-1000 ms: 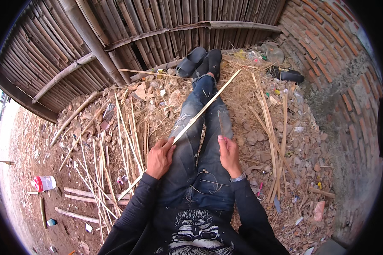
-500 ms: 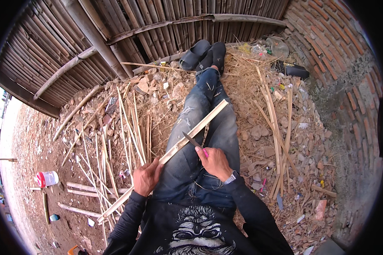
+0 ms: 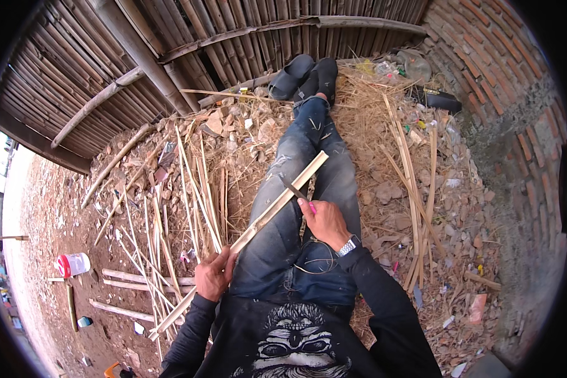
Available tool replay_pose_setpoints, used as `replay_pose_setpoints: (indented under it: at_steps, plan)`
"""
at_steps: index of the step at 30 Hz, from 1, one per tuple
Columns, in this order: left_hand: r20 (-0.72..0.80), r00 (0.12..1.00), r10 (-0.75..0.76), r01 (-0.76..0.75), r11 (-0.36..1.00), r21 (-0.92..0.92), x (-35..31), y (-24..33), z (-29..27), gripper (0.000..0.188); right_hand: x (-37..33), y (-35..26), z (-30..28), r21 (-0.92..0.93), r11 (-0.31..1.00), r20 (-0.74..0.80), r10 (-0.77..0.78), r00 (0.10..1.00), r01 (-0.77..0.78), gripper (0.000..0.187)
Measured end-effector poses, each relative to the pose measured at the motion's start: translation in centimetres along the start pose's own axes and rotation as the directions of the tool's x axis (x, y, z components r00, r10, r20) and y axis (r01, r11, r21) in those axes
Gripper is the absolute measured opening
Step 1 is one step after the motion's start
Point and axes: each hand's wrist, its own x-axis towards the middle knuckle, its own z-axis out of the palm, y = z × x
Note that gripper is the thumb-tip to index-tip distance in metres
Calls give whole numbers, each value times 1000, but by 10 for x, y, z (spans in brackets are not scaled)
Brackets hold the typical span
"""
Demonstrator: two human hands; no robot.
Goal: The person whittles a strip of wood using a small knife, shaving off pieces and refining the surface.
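Note:
A long split bamboo strip (image 3: pixel 269 213) slants across my thighs, from beside my left forearm up to my right knee. My left hand (image 3: pixel 214 273) is closed round its lower part. In my right hand (image 3: pixel 327 223) is a knife (image 3: pixel 294 189) with a pink part showing at the handle. Its dark blade lies against the upper part of the strip, pointing up and left. A loop of thin cord (image 3: pixel 317 268) hangs over my lap below the right hand.
Several thin bamboo strips (image 3: pixel 195 189) lie on the ground to my left, with more strips (image 3: pixel 409 183) to my right. A white and red bucket (image 3: pixel 74 264) stands far left. A bamboo wall (image 3: pixel 246 57) rises beyond my feet, and a brick wall (image 3: pixel 516 132) is at the right.
The strip has turned a little in my left hand, its hollow side now showing more. My right hand and the knife have shifted slightly up and right.

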Motion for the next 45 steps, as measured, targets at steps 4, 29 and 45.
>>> replay_pose_setpoints:
  at_steps: [4, 29, 45]
  plan:
    - [-68, 997, 33, -36, 999, -39, -1, 2, 12, 22, -28, -19, 21, -61, 988, 85, -136, 987, 142, 63]
    - [-32, 996, -84, 80, 990, -112, -17, -38, 21, 29, 49, -69, -74, -568, 728, 22, -452, 892, 383, 51]
    - [-189, 933, -306, 265, 940, -215, 41, -88, 38, 33, 85, -49, -167, -275, 955, -182, -167, 969, 113, 54]
